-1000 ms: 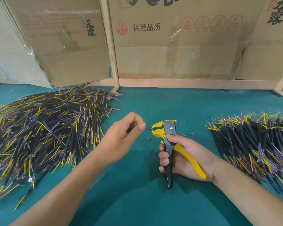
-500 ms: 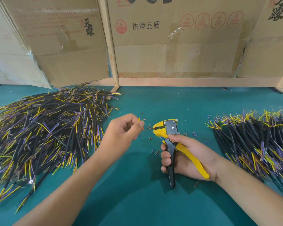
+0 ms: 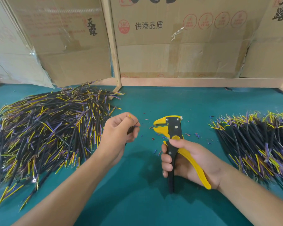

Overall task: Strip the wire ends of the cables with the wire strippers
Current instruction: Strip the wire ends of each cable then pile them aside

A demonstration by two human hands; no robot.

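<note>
Yellow and black wire strippers point(image 3: 171, 132) are gripped upright in the right hand point(image 3: 185, 162), the fingers curled round the black handle and the yellow handle resting against the palm. The tool's head points left, toward the left hand point(image 3: 119, 132), with its jaws standing slightly apart. A short black cable point(image 3: 132, 126) is pinched in the left hand between thumb and curled fingers; thin yellow and dark wire ends poke out past the fingertips. The wire ends are held near the tool's head but not touching it, with a small gap of green table point(image 3: 145, 201) between them.

The cable is judged to be very light and flexible, with thin inner wires that bend easily, so it is best pinched close to the ends to keep a wire steady as it is fed into the jaws. The insulation looks smooth and may slip under a loose pinch.

A large heap of cables point(image 3: 44, 132) is spread on the table to the left of the left hand, just beside it. A second pile of cables point(image 3: 258, 144) lies to the right of the right hand. Small bits of insulation point(image 3: 196, 135) are scattered around the tool's head. Cardboard boxes point(image 3: 178, 39) are stacked behind the table.
</note>
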